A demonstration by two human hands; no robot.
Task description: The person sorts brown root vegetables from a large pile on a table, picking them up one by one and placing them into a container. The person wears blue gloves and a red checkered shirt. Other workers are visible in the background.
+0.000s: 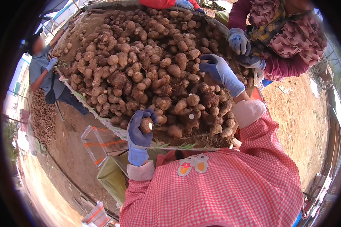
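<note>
My left hand [140, 132], in a blue and purple coated glove, is closed around a brown taro corm [145, 126] with a white cut face. It is at the near left edge of a large heap of taro corms [147, 65]. Over the right part of the heap is my right hand [220, 71], its gloved thumb and fingers apart. Below its palm shows a blurred brown corm [210, 80], not between the thumb and fingers. Another corm with a round white cut spot [191, 116] lies in the heap between my hands. Some corms carry fibrous roots and soil.
A co-worker's gloved hands [240, 42] are close by at the right edge. Another gloved hand [184, 4] is at the far edge. A person [45, 62] stands at left beside a ground pile of corms [42, 116]. A clear, orange-striped bag [102, 144] is left of my left hand.
</note>
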